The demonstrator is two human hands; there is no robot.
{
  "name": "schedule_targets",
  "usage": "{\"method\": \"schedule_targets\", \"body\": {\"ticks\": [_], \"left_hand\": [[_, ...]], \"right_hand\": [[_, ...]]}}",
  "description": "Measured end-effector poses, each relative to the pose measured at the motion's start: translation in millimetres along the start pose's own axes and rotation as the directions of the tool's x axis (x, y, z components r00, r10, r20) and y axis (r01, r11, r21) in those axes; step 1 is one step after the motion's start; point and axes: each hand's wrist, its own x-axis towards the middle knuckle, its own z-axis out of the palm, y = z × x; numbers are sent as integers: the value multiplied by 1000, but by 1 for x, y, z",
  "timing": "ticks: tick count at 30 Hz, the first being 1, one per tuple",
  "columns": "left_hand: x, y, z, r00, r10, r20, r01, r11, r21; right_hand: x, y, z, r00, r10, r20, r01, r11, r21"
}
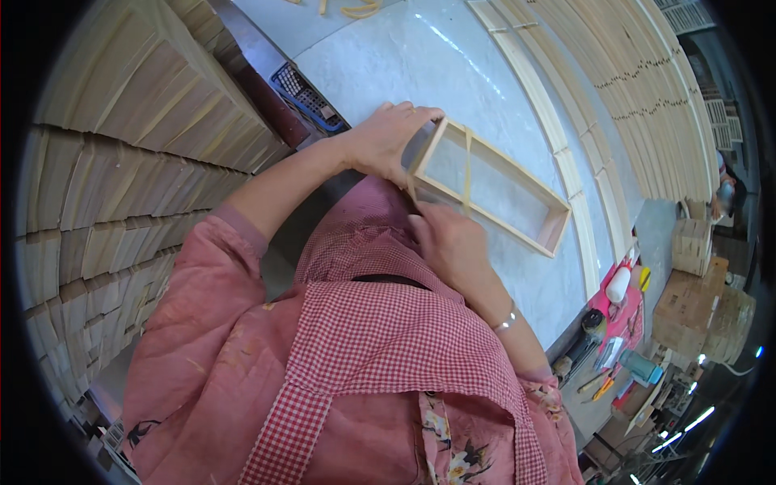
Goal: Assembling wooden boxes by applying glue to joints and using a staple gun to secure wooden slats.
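Up close, I watch a worker band a rectangular wooden frame (493, 190) on the pale bench (453, 65), the frame lying just past the apron at 12 o'clock. The left hand (388, 137) is clenched around the frame's near corner; the right hand (453, 242) pinches a rubber band (467, 166) stretched across it. I judge even tension keeps the joints square. Stacked wooden frames (121, 162) crowd 9 o'clock, curved slat rows (614, 89) line 2 o'clock; open bench lies at 12.
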Motion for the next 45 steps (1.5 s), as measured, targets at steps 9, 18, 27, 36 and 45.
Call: {"method": "schedule_targets", "body": {"ticks": [9, 18, 27, 36, 45], "left_hand": [[-3, 16, -18, 984, -148, 94, 154, 986, -57], [-2, 16, -16, 981, -156, 113, 162, 986, -47], [-11, 12, -26, 970, -175, 168, 194, 975, -107], [-33, 22, -38, 891, -420, 175, 405, 557, -725], [-21, 16, -38, 749, -576, 326, 534, 236, -812]], "right_hand": [[-147, 119, -92, 764, 512, -392, -555, 832, 5], [-103, 186, -92, 855, 515, -62, -481, 832, 277], [-120, 161, -28, 666, 528, -527, -220, 814, 537], [-112, 131, -25, 700, 608, -373, -423, 775, 469], [-113, 125, -28, 660, 642, -391, -447, 753, 483]]}}
